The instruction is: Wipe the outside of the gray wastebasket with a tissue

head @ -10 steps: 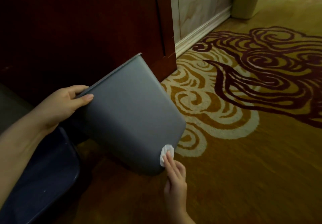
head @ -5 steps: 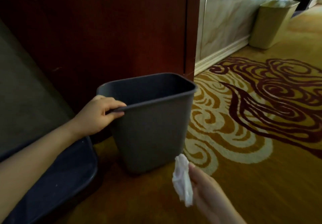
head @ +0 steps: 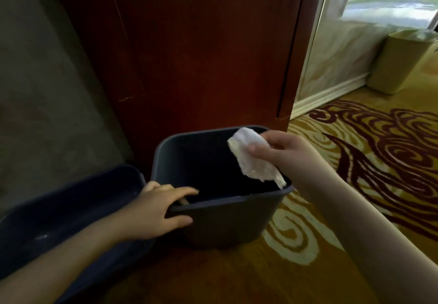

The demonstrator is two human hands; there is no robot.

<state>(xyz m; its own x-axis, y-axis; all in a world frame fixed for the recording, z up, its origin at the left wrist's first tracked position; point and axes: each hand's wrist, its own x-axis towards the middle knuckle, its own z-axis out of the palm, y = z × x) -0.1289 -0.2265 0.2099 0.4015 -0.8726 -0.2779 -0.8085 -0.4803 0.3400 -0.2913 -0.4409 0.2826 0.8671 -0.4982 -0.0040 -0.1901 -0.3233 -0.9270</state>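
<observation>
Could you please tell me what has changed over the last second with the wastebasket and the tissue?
The wastebasket went from tilted to upright. The right hand lifted the tissue off its lower wall to above the opening. The left hand kept gripping the rim.

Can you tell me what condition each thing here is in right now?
gray wastebasket: upright on the carpet, open, looks empty.
tissue: crumpled, held over the basket's opening.
left hand: gripping the basket's near rim.
right hand: pinching the tissue.
dark bin: open, beside the basket.
</observation>
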